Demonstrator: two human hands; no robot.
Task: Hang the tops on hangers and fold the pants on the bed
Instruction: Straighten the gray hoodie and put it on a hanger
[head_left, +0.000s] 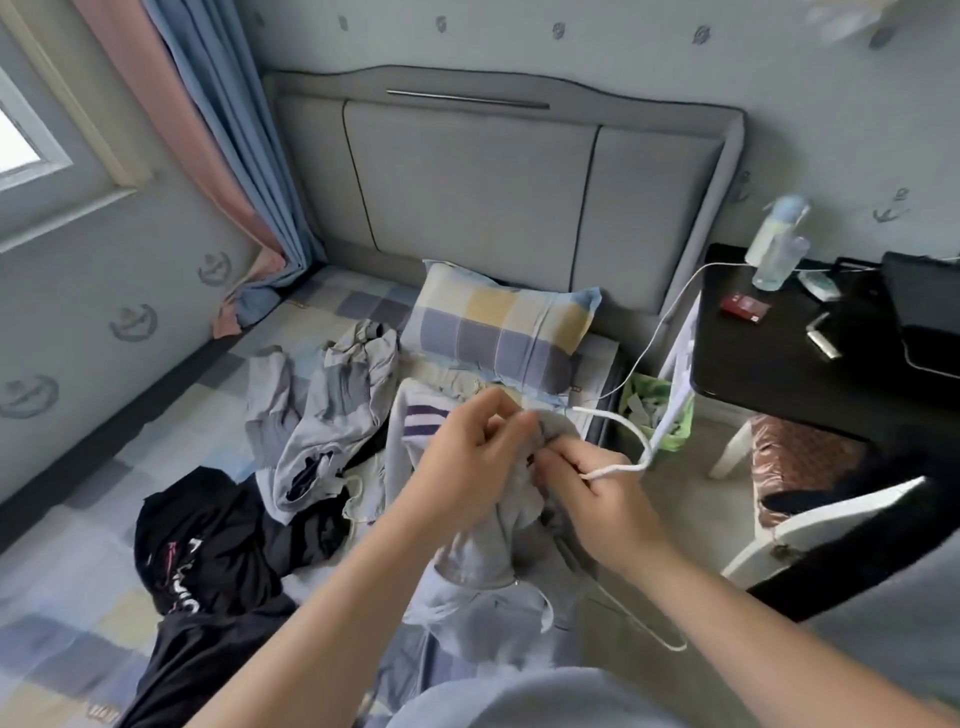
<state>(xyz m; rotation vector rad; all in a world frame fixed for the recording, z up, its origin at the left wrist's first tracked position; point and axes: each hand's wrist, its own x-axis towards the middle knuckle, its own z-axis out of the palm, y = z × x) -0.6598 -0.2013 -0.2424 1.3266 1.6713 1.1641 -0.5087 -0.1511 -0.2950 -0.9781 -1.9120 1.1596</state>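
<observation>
Pale grey soft-knit top (488, 551): bunched, held over the near edge of the checked-sheet bed (62, 582), neck end between both hands.
Thin white hanger (631, 439): hook juts right of the hands; lower bar shows below the cloth.
Left hand (462, 462): fingers curled, pinching grey fabric.
Right hand (597, 499): closed round the hanger's neck.

Risks, as judged: collar snagging on a hanger shoulder; one side sliding off if the pinch loosens.

Count: one hanger, one held top. Lying on the bed: crumpled grey heap (322, 410) (pieces not countable), one black garment with pale lettering (208, 561), one white piece with dark stripes (415, 415), one checked pillow (498, 332).
</observation>
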